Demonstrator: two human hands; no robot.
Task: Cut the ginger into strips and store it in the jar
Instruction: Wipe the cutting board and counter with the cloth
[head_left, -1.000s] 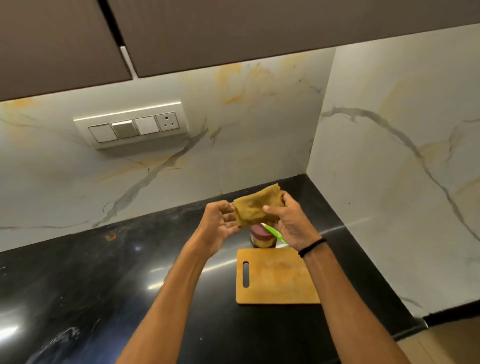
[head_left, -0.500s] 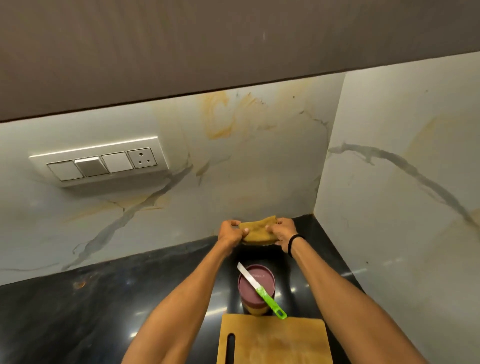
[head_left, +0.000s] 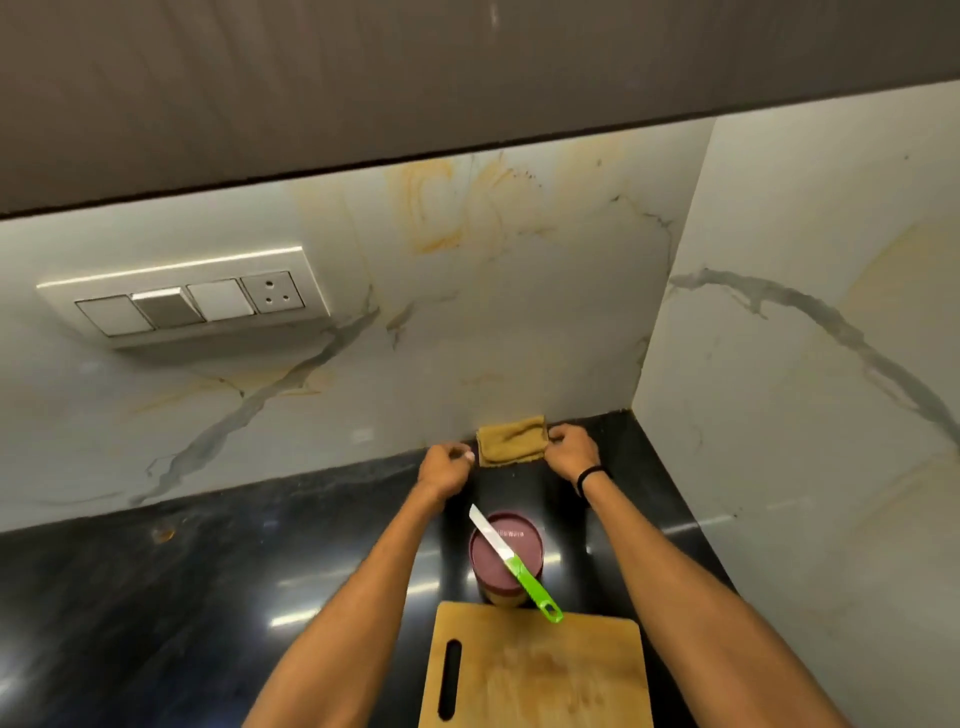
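I had lowered the folded mustard-yellow cloth (head_left: 511, 439) onto the black table (head_left: 208, 597), at twelve o'clock from the maroon-lidded jar (head_left: 506, 558). My left hand (head_left: 444, 465) and right hand (head_left: 571, 449) flanked it with fingers curled, perhaps still pinching its edges; I couldn't tell. No ginger showed, so probably clearing up.

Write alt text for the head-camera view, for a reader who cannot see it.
A left hand and right hand flank a folded mustard cloth at the back of a black countertop. Nearer, a green-handled knife lies across a maroon-lidded jar, behind a wooden cutting board.
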